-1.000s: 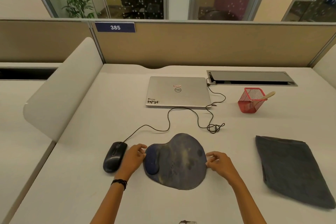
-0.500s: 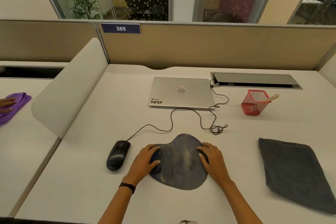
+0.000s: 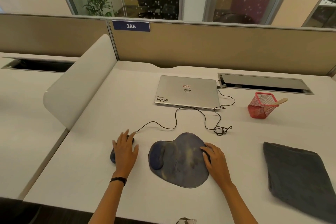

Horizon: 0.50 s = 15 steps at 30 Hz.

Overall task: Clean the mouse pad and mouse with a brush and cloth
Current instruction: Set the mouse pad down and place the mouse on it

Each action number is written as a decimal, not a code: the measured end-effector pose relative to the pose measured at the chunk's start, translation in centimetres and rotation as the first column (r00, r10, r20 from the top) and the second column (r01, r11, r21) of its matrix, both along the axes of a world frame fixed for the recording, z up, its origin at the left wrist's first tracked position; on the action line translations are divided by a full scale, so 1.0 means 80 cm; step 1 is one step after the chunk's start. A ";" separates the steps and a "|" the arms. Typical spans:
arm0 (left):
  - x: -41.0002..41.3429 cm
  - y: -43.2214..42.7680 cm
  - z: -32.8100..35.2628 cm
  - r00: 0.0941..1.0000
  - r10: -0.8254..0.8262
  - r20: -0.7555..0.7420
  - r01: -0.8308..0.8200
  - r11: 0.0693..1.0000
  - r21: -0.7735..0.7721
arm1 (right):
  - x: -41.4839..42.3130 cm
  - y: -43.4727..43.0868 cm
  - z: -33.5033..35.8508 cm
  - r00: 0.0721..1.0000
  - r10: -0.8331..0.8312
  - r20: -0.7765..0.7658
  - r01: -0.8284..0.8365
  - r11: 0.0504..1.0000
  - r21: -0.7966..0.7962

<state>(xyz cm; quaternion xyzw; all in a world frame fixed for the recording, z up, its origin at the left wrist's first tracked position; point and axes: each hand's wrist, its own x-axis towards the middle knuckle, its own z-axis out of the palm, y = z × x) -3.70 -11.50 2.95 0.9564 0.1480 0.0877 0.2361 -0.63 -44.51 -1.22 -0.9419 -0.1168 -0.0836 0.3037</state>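
The mouse pad (image 3: 180, 162) lies near-centre on the desk (image 3: 181, 203). It looks thin and floppy, best lifted by an edge. The right hand (image 3: 215, 160) rests flat on its right side. The left hand (image 3: 125, 151) lays relaxed fingers (image 3: 125, 135) over the light, rigid mouse (image 3: 112, 157) just left.

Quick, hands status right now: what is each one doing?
Left hand: open, fingers spread flat over the black corded mouse.
Right hand: open, resting on the right edge of the blue fabric mouse pad.
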 end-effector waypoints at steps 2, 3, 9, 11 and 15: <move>-0.003 0.013 -0.003 0.997 0.042 -0.064 -0.042 0.999 -0.005 | 0.001 -0.001 -0.001 1.000 -0.003 0.010 0.003 1.000 -0.001; -0.005 0.017 -0.003 0.995 0.050 -0.082 -0.051 0.999 -0.014 | 0.001 -0.001 -0.002 1.000 -0.003 0.014 0.003 1.000 -0.002; -0.009 0.027 -0.002 0.987 0.076 -0.141 -0.090 0.991 -0.096 | 0.002 -0.003 -0.007 1.000 0.002 0.020 -0.002 1.000 0.010; -0.008 0.028 0.000 0.987 0.080 -0.137 -0.095 0.990 -0.109 | 0.002 -0.004 -0.008 1.000 0.002 0.027 -0.002 1.000 0.009; -0.007 0.028 0.005 0.986 0.098 -0.135 -0.115 0.986 -0.124 | 0.002 -0.004 -0.008 1.000 -0.002 0.031 0.001 1.000 0.007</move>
